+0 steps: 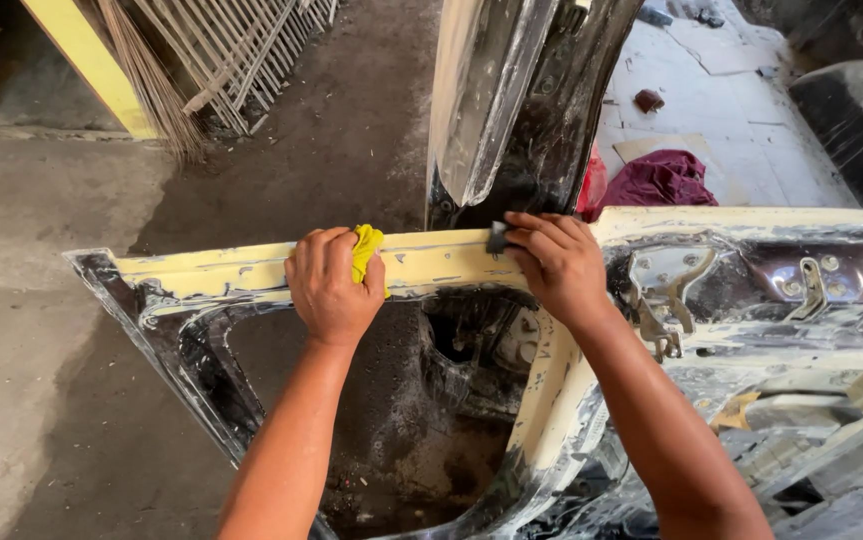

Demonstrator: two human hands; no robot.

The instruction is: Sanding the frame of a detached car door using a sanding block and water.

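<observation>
A stripped car door shell (251,272), coated in cream-yellow filler, lies with its long top rail running left to right across the view, its window opening facing the person. On that rail the left hand (331,285) has its fingers curled tight around a yellow cloth (366,248), pressed to the filler. Just right of it, the right hand (556,262) pinches a small dark sanding block (497,236) against the rail's far edge. Beyond the rail stands a glossy black body panel (521,100); a maroon rag (659,178) lies right of that.
</observation>
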